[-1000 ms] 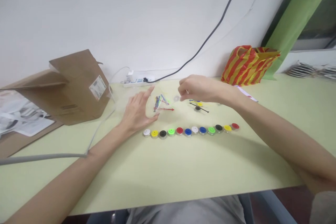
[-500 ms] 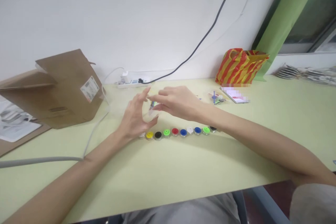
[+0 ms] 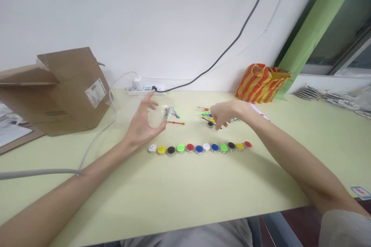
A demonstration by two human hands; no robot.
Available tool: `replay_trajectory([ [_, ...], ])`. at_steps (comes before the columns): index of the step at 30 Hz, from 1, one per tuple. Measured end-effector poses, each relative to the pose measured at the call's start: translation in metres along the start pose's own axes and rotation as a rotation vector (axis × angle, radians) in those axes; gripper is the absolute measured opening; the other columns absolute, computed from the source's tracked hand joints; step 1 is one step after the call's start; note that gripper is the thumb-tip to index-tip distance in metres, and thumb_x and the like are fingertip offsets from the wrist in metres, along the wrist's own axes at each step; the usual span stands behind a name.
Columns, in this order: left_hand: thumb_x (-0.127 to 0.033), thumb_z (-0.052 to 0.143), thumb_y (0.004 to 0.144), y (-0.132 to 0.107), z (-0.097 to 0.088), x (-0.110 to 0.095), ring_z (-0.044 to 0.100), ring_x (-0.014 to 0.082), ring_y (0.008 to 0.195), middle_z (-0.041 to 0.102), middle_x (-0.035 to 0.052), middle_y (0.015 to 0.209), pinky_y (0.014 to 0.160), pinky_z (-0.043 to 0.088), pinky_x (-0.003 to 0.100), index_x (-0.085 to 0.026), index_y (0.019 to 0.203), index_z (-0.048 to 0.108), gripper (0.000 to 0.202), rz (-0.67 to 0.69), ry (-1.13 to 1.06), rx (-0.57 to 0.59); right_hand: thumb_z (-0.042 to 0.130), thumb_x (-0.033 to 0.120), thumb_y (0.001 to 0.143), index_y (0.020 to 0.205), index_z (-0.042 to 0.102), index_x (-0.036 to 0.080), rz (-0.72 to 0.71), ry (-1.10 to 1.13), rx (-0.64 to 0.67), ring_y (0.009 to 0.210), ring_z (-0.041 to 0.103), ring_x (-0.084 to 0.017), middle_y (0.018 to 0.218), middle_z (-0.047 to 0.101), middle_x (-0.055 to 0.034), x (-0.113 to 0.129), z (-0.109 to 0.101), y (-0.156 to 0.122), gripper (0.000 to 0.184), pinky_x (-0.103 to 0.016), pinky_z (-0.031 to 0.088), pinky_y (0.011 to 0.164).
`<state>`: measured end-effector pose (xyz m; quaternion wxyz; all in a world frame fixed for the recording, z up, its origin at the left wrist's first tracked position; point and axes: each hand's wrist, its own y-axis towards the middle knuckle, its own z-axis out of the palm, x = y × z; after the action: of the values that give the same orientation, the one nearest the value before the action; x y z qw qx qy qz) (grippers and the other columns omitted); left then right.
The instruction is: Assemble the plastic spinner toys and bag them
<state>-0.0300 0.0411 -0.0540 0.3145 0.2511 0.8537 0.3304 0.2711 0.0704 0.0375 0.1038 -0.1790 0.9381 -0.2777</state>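
Observation:
My left hand (image 3: 143,123) is raised a little above the table, its fingers curled round a clear plastic bag (image 3: 165,112) with small coloured pins in it. A red pin (image 3: 175,123) lies just right of it. My right hand (image 3: 222,114) is down on a loose pile of coloured pins (image 3: 205,115), fingers curled in a pinch; what they grip is hidden. A small black disc (image 3: 210,124) lies under that hand. Nearer to me, a row of several coloured round caps (image 3: 198,148) runs left to right across the table (image 3: 185,193).
An open cardboard box (image 3: 63,88) stands at the left, with a grey cable (image 3: 43,171) running past my left forearm. A white power strip (image 3: 142,89) and black cable sit by the wall. A red-and-yellow striped bag (image 3: 261,83) stands back right.
My right hand has drawn back from the clear bag in my left hand and moved right, down onto the pile of pins. My left hand stayed near the same spot.

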Motion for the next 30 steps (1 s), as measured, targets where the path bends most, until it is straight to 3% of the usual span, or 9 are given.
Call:
replay_trajectory([
  [3, -0.035, 0.077, 0.078, -0.001, 0.001, 0.001, 0.061, 0.0237, 0.107, 0.058, 0.0079, 0.126, 0.101, 0.051, 0.045, -0.029, 0.16, 0.02, 0.1, -0.007, -0.001, 0.013, 0.075, 0.026, 0.078, 0.077, 0.069, 0.013, -0.04, -0.048, 0.043, 0.07, 0.063, -0.02, 0.085, 0.073, -0.0091, 0.005, 0.005, 0.023, 0.014, -0.031, 0.043, 0.061],
  [6, -0.034, 0.077, 0.079, -0.002, 0.003, 0.001, 0.06, 0.0237, 0.107, 0.058, 0.0081, 0.127, 0.101, 0.05, 0.045, -0.03, 0.16, 0.02, 0.1, -0.004, -0.011, 0.026, 0.07, 0.02, 0.077, 0.079, 0.068, 0.014, -0.103, -0.057, 0.003, 0.07, 0.061, -0.018, 0.09, 0.071, -0.0081, 0.007, 0.005, 0.028, 0.006, -0.03, 0.041, 0.06],
  [11, -0.03, 0.074, 0.081, -0.006, 0.004, -0.002, 0.058, 0.0239, 0.111, 0.056, 0.0079, 0.129, 0.099, 0.05, 0.043, -0.032, 0.162, 0.015, 0.101, 0.015, -0.018, 0.09, 0.059, 0.024, 0.088, 0.085, 0.064, 0.018, -0.299, 0.118, -0.344, 0.07, 0.054, -0.015, 0.088, 0.067, -0.0041, 0.0, -0.007, -0.005, 0.008, -0.029, 0.036, 0.061],
  [16, -0.029, 0.072, 0.08, -0.008, 0.003, -0.009, 0.058, 0.0255, 0.112, 0.057, 0.0078, 0.126, 0.102, 0.048, 0.045, -0.03, 0.164, 0.01, 0.104, 0.088, 0.042, 0.181, 0.052, 0.024, 0.096, 0.09, 0.064, 0.019, -0.366, 0.128, -0.73, 0.076, 0.054, -0.016, 0.097, 0.066, -0.0066, 0.011, -0.016, -0.046, 0.014, -0.029, 0.034, 0.066],
  [19, -0.03, 0.072, 0.08, -0.009, 0.002, -0.012, 0.059, 0.0266, 0.112, 0.056, 0.0083, 0.127, 0.102, 0.047, 0.047, -0.03, 0.165, 0.008, 0.106, 0.087, 0.058, 0.204, 0.05, 0.021, 0.098, 0.089, 0.064, 0.019, -0.383, -0.023, -0.776, 0.074, 0.054, -0.017, 0.09, 0.067, -0.0067, 0.032, -0.009, -0.048, 0.017, -0.03, 0.03, 0.065],
  [23, -0.03, 0.072, 0.08, -0.01, 0.003, -0.015, 0.058, 0.0272, 0.114, 0.056, 0.0086, 0.13, 0.105, 0.046, 0.048, -0.03, 0.165, 0.007, 0.107, 0.107, 0.038, 0.231, 0.049, 0.015, 0.1, 0.09, 0.066, 0.017, -0.396, -0.183, -0.779, 0.068, 0.052, -0.016, 0.083, 0.067, -0.0076, 0.064, 0.006, -0.03, 0.019, -0.031, 0.026, 0.062],
  [26, -0.03, 0.071, 0.081, -0.01, 0.004, -0.015, 0.057, 0.0279, 0.116, 0.055, 0.0088, 0.132, 0.105, 0.047, 0.048, -0.031, 0.164, 0.008, 0.104, 0.106, 0.031, 0.238, 0.05, 0.013, 0.1, 0.105, 0.067, 0.016, -0.529, -0.072, -0.828, 0.072, 0.057, -0.016, 0.091, 0.07, -0.0081, 0.074, 0.011, -0.015, 0.018, -0.029, 0.03, 0.063],
  [30, -0.032, 0.071, 0.082, -0.01, 0.005, -0.011, 0.059, 0.0267, 0.113, 0.056, 0.0084, 0.13, 0.103, 0.048, 0.046, -0.031, 0.164, 0.008, 0.104, 0.063, -0.003, 0.218, 0.043, 0.01, 0.102, 0.119, 0.067, 0.017, -0.625, 0.154, -1.02, 0.087, 0.062, -0.017, 0.105, 0.071, -0.0095, 0.075, 0.011, -0.019, 0.03, -0.028, 0.037, 0.072],
])
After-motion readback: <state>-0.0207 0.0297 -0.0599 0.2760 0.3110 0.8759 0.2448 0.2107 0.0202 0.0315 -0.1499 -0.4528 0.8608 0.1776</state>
